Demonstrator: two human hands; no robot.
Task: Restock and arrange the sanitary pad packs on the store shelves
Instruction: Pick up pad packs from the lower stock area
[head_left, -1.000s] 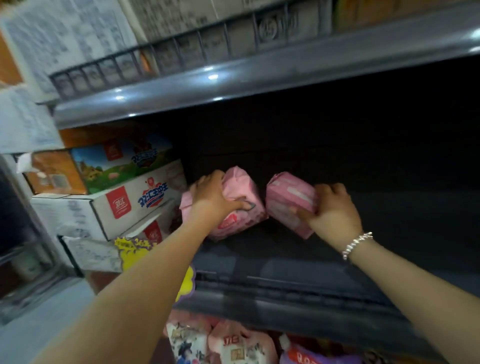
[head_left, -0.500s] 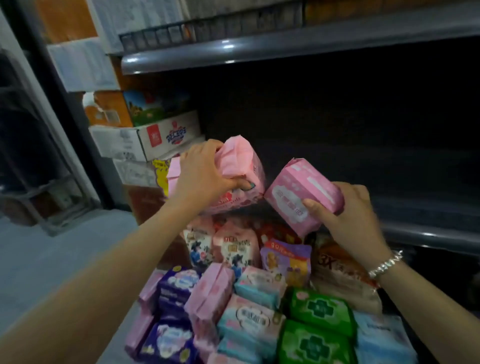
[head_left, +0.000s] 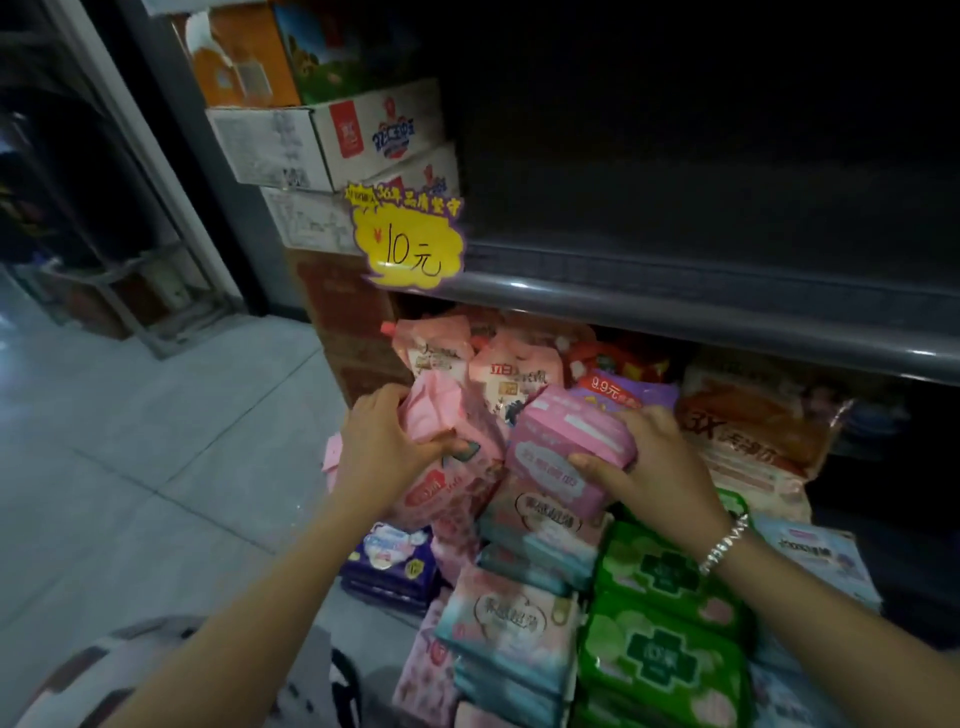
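My left hand (head_left: 382, 447) grips a light pink pad pack (head_left: 441, 415), held low over the pile of packs. My right hand (head_left: 644, 457) holds a second pink pack with white lettering (head_left: 566, 447) beside it. Both packs hover just above a heap of sanitary pad packs: pink-and-teal ones (head_left: 511, 623), green ones (head_left: 660, 660), and a dark purple one (head_left: 389, 561). The dark middle shelf (head_left: 675, 306) above is bare where the packs stood earlier.
White cartons (head_left: 332, 140) are stacked at the shelf's left end, with a yellow price tag (head_left: 410, 244) reading 10 hanging below them. Pink and orange bags (head_left: 519, 374) fill the lower shelf behind the pile. Grey tiled floor (head_left: 130, 441) lies to the left.
Both hands have lifted the two pink packs off the middle shelf and brought them down and toward me, over the pile of packs. The view has tilted downward.
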